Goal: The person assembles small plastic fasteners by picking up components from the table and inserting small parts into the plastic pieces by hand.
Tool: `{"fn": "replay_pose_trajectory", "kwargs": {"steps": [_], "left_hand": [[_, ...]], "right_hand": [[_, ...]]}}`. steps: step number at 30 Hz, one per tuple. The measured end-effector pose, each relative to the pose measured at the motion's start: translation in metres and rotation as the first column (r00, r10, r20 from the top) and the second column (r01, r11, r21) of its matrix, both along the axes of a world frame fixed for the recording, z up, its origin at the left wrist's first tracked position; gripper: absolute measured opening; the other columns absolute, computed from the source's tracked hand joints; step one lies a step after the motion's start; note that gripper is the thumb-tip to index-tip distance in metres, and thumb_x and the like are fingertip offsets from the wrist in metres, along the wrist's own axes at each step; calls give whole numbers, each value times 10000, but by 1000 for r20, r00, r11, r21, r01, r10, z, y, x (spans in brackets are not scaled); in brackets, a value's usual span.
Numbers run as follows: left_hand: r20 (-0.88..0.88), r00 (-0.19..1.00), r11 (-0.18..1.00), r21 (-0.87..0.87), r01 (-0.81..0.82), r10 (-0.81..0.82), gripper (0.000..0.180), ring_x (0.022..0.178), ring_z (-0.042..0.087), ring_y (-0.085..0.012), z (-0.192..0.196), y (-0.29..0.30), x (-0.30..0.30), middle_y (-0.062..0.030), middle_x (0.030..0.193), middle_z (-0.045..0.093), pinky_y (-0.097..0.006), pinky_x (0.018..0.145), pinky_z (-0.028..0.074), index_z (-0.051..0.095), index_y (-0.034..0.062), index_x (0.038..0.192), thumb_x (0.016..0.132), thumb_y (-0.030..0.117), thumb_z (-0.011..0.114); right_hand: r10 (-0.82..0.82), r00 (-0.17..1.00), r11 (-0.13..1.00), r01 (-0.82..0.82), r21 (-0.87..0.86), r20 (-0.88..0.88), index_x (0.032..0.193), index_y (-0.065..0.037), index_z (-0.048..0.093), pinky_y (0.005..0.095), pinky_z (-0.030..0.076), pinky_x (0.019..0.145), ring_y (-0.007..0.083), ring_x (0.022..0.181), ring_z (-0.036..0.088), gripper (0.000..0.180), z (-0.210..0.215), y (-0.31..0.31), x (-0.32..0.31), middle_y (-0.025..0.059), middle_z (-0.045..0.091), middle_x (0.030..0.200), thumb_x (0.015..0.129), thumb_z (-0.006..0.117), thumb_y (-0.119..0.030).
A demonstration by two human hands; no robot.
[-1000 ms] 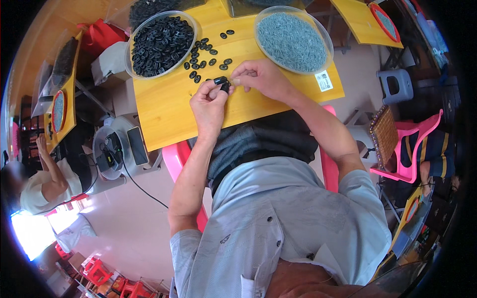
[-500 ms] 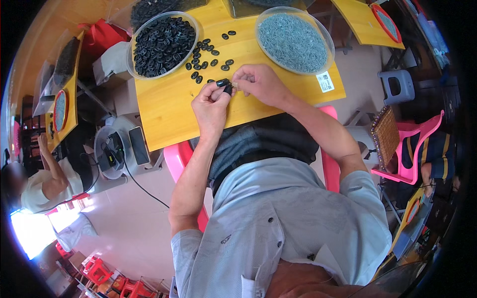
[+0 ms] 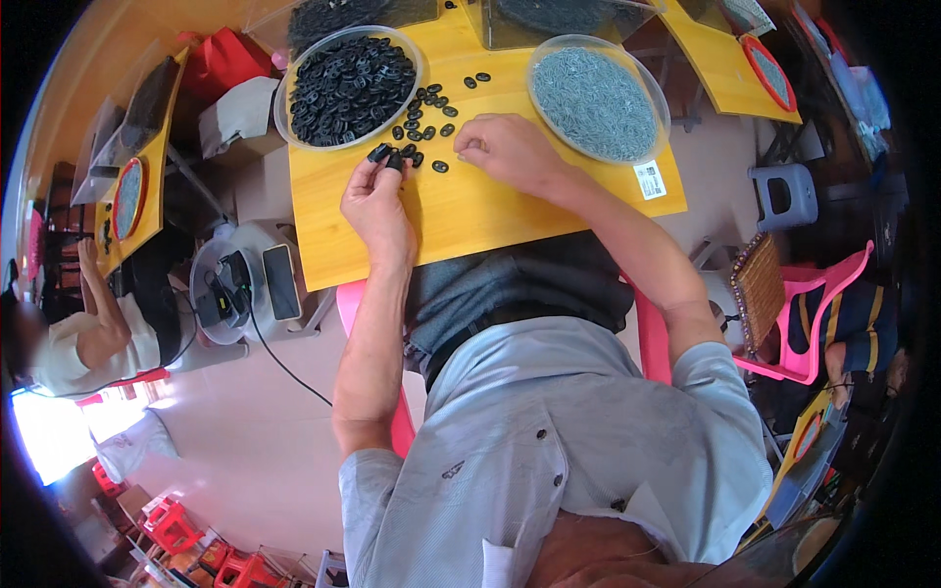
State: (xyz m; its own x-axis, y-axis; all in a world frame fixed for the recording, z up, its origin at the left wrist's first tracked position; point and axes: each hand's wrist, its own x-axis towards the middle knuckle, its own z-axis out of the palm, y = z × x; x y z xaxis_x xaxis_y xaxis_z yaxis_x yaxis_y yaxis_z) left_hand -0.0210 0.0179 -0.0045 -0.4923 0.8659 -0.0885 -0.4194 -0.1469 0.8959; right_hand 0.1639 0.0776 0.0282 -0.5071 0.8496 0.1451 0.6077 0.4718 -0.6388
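Observation:
My left hand (image 3: pixel 377 211) is over the yellow table (image 3: pixel 333 225), its thumb and a finger wearing black covers at the tips. These tips are drawn close together beside small black oval pieces with holes (image 3: pixel 429 133); whether a piece is between them is hidden by black on black. To the right, my right hand (image 3: pixel 510 155) is apart from the left, its thumb and fingers curled into a pinch. Anything in that pinch is too small to make out. A clear round tub of black pieces (image 3: pixel 353 86) stands at the far left, another of thin silvery metal pins (image 3: pixel 593 103) at the far right.
Dark clear-sided bins (image 3: pixel 559 20) line the table's far edge. A white label (image 3: pixel 649 180) is stuck near its right edge. At left are a phone (image 3: pixel 281 282) and a tub with chargers and a cable (image 3: pixel 221 289). A co-worker (image 3: pixel 98 333) sits farther left; a grey stool (image 3: pixel 784 196) is at right.
My hands, together before at a black piece, have separated. The left has moved left and toward the loose pieces; the right stays near its place. The view has shifted slightly.

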Motion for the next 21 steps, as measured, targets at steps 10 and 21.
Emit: {"fn": "replay_pose_trajectory", "kwargs": {"steps": [10,21], "left_hand": [[102,988,993,32,114,-117,149,897,693,-241,-7,-3,7,-151,980,677,-326,835,587,613,-79,1044,900,-74,573],[47,966,961,-92,259,-256,142,776,675,-179,-4,-14,26,-125,897,692,-272,737,545,664,-76,984,865,-83,587]], "right_hand": [[14,992,994,-27,103,127,845,-61,670,427,501,736,300,867,649,164,-14,-5,-26,117,664,869,790,662,-215],[-103,983,992,90,-90,-151,900,-5,686,321,502,593,197,625,646,173,-20,-15,24,103,670,724,841,664,-166]]}}
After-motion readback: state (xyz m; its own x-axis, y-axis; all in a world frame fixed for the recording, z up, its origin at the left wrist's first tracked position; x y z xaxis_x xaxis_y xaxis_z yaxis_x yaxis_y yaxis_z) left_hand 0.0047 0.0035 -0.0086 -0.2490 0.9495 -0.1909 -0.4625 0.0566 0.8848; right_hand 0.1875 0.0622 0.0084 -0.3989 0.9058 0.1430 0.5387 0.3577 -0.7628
